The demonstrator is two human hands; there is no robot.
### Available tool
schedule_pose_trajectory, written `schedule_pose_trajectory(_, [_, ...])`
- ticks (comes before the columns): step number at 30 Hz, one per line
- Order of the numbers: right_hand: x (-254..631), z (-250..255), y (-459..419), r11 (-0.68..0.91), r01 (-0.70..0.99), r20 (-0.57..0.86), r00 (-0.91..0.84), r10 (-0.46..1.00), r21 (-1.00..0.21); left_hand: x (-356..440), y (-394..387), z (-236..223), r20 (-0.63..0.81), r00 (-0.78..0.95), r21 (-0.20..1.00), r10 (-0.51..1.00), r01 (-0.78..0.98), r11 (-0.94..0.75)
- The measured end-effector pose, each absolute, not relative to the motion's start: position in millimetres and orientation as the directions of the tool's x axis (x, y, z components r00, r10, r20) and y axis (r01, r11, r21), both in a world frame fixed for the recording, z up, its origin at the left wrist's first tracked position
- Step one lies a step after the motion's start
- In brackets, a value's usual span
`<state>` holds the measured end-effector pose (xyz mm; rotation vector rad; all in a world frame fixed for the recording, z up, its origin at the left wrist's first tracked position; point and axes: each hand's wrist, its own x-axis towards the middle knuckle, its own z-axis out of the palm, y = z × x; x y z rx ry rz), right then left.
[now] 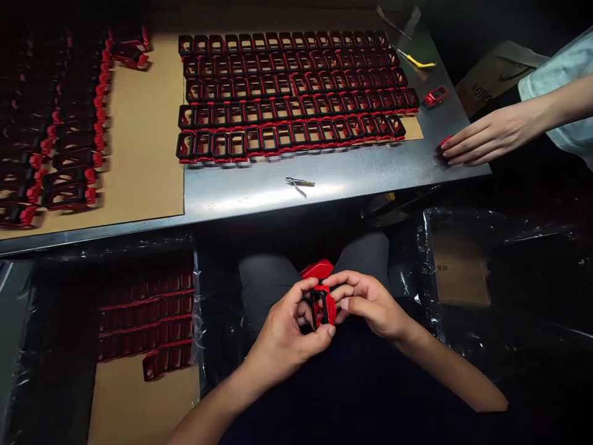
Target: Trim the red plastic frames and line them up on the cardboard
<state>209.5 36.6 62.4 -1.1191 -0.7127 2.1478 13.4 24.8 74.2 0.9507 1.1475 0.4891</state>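
Above my lap, my left hand (291, 327) and my right hand (365, 303) hold a small red and black plastic frame (325, 306) between them. The left thumb and fingers grip its lower and upper edges. At its right side, the right fingers and thumb are closed on the red face. Part of the frame is hidden by the fingers. Several rows of like red and black frames (282, 134) stand on the metal table (241, 191) in front of me, on cardboard. Beyond my hands, a red object (317, 269) shows between my knees; its kind is unclear.
More frames (74, 157) fill the cardboard at left. Nail clippers (300, 183) lie near the table's edge, a yellow-handled tool (419, 62) farther back. A co-worker's hand (491, 136) rests at the right corner. Plastic-lined boxes stand either side; the left holds frames (146, 315).
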Motion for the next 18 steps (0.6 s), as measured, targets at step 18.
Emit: schedule_pose_trajectory(18, [210,156,37,-0.189,-0.003,-0.162,-0.499,0.851,-0.982,-13,34,122,-0.202,0.572,0.855,0.795,-0.293,0.428])
